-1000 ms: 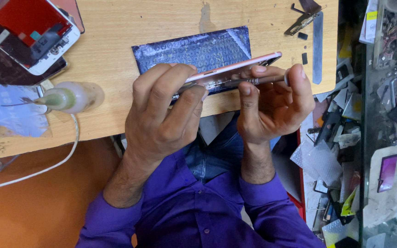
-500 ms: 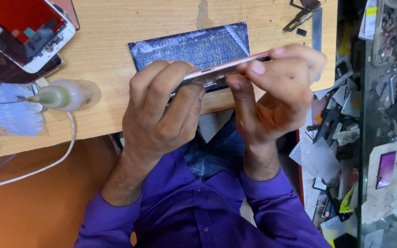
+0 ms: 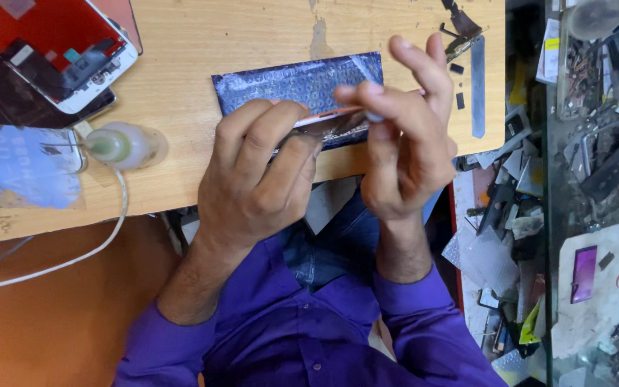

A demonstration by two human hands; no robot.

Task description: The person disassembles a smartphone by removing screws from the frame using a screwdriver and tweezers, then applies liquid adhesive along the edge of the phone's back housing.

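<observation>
A thin phone [image 3: 327, 122] with a pale pink edge is held edge-on above the wooden table's [image 3: 252, 43] front edge. My left hand [image 3: 256, 175] wraps around its left part, fingers curled over the top. My right hand [image 3: 406, 136] pinches the phone's right end between thumb and forefinger, with the other fingers spread upward. Under the phone lies a dark blue bubble-wrap sheet [image 3: 299, 80]. Much of the phone is hidden by my fingers.
A small greenish plastic bottle [image 3: 120, 145] lies left of my hands. Phone screen parts [image 3: 51, 50] and a blue film sheet [image 3: 23, 165] sit at far left, with a white cable [image 3: 87, 251]. A metal ruler [image 3: 478, 86], tweezers [image 3: 460, 29] and cluttered shelves [image 3: 596, 179] lie right.
My right hand has slid left along the phone from its right end and raised its fingers. The left hand has kept its grip.
</observation>
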